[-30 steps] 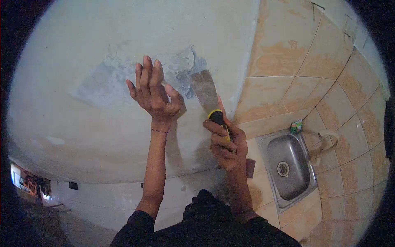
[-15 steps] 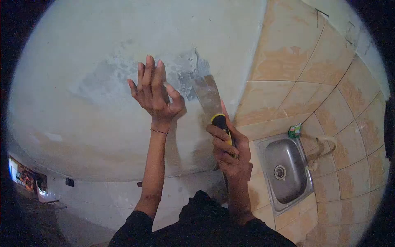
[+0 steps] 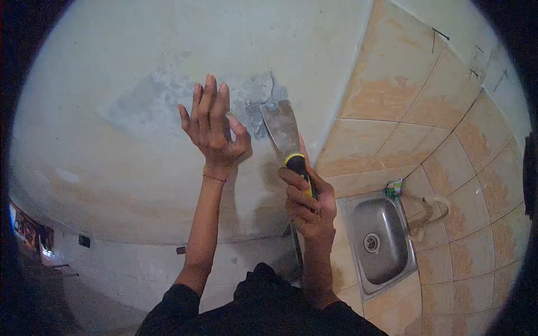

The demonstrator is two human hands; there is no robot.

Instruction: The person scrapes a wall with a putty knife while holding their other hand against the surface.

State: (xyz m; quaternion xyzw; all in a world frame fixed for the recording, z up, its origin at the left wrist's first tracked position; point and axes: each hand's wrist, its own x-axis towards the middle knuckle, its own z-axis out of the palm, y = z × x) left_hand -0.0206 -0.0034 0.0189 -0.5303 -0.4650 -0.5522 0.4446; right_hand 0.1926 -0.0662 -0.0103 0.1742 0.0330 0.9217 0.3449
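Observation:
My right hand (image 3: 311, 204) is wrapped round the black and yellow handle of a putty knife (image 3: 281, 126). Its wide metal blade points up and lies against the wall (image 3: 140, 162), at the right part of a bare grey patch (image 3: 151, 101) where the paint is gone. Ragged, flaking paint (image 3: 272, 89) edges the patch just above the blade. To the left, my left hand (image 3: 213, 126) rests spread over the lower middle of the patch, its fingers apart and holding nothing. A thin cord bracelet circles that wrist.
On the right a steel sink (image 3: 384, 241) is set in a tiled counter (image 3: 386, 305). A green packet (image 3: 394, 187) sits at its corner beside a pale tap (image 3: 437, 207). Beige tiles (image 3: 370, 137) cover the adjoining wall. Dark wall boxes (image 3: 84, 241) show low on the left.
The putty knife's blade has shifted slightly left relative to the flaking edge. My left hand stays spread on the wall, and the whole view has tilted a little.

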